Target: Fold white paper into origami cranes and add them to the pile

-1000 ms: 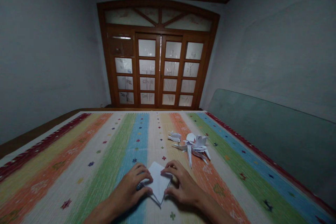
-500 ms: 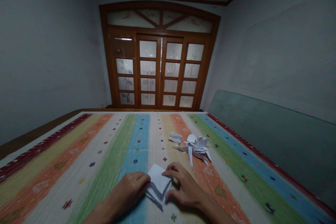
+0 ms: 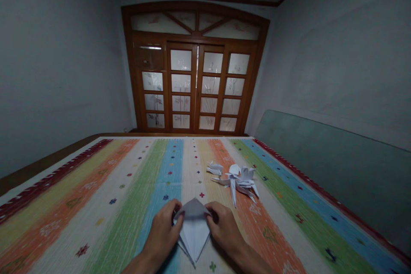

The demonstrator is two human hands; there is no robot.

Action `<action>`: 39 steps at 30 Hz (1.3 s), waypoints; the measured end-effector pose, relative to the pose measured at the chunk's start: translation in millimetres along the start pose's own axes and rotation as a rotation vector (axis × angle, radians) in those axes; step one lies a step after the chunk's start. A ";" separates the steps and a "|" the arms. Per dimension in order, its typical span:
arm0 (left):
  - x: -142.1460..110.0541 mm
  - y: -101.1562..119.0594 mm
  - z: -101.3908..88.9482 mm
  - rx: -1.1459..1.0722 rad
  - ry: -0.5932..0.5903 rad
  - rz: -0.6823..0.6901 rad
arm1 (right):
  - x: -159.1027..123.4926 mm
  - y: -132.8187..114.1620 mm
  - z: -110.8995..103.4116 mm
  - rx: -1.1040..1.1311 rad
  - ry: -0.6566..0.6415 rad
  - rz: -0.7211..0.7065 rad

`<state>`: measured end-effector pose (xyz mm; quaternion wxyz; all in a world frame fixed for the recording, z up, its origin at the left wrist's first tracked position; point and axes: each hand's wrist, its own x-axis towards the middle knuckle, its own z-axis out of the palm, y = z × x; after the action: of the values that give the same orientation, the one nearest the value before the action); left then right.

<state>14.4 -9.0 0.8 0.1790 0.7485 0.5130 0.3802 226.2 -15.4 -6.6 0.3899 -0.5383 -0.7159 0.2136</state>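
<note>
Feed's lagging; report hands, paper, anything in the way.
Left hand, right hand: pinching folded paper at opposite sides. Narrow tip toward wearer. Paper figures beyond right hand, not blocking.

Folded paper (image 3: 194,235) now longer, sharper-pointed

- Your left hand (image 3: 165,224) is at the left edge of the folded paper (image 3: 194,233), your right hand (image 3: 225,227) at its right edge.
- Ahead of your right hand, a cluster of paper pieces (image 3: 239,180) lies on the cloth (image 3: 128,201).
- Just left of that cluster is a smaller paper piece (image 3: 214,168).
- The cloth covers the table (image 3: 38,158) before you.
- Behind the table stand the doors (image 3: 193,90); a panel (image 3: 321,158) is to its right.
</note>
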 end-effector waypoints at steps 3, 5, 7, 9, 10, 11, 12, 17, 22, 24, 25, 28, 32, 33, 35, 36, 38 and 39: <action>0.8 -0.4 2.0 0.001 0.023 -0.016 | -1.7 -2.9 4.4 -0.014 0.031 0.003; 0.7 0.2 2.0 0.003 0.012 -0.027 | -2.7 -3.8 7.0 -0.021 0.031 0.006; 0.5 1.5 1.6 0.007 0.001 -0.040 | -3.5 -3.9 9.2 -0.031 0.026 0.004; 0.5 3.0 1.3 0.010 -0.011 -0.045 | -4.0 -3.7 11.1 -0.049 0.025 -0.001; 0.6 3.6 1.4 0.013 -0.015 -0.044 | -4.1 -3.7 11.9 -0.059 0.027 -0.003; 0.8 4.1 1.8 0.016 -0.020 -0.040 | -4.2 -3.9 12.5 -0.066 0.032 -0.003; 1.0 4.2 2.3 0.021 -0.023 -0.038 | -4.2 -4.4 12.9 -0.071 0.038 -0.003; 0.8 1.0 7.0 0.058 -0.025 -0.062 | -3.8 -10.2 13.1 -0.061 0.047 0.025; -1.4 -6.0 10.1 0.114 0.007 -0.050 | -4.8 -12.0 14.1 -0.072 0.044 0.016; -1.7 -8.6 10.2 0.134 0.038 -0.021 | -5.5 -10.6 15.1 -0.086 0.038 -0.002; -1.7 -9.5 9.9 0.146 0.046 -0.010 | -5.8 -9.9 15.7 -0.090 0.040 -0.008; -1.3 -9.0 8.0 0.203 0.029 -0.022 | -6.0 -8.0 17.2 -0.094 0.051 -0.016; -1.7 -0.3 4.1 0.288 -0.033 -0.076 | -5.4 -7.7 19.0 -0.088 0.080 -0.018; -1.9 2.5 3.4 0.305 -0.049 -0.088 | -5.3 -8.0 19.5 -0.084 0.088 -0.017; -2.3 7.6 2.6 0.337 -0.083 -0.115 | -5.3 -8.7 20.4 -0.070 0.103 -0.015; -2.4 9.5 2.5 0.353 -0.098 -0.130 | -5.3 -9.1 20.8 -0.062 0.109 -0.015; -2.6 11.7 3.0 0.375 -0.127 -0.151 | -5.6 -9.9 21.7 -0.042 0.115 -0.023; -2.8 12.0 3.4 0.376 -0.138 -0.153 | -5.9 -10.3 22.1 -0.034 0.117 -0.028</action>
<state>24.1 -16.0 5.4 0.0992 0.7520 0.6167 0.2107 203.1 -21.7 -14.4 0.4248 -0.5466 -0.7028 0.1640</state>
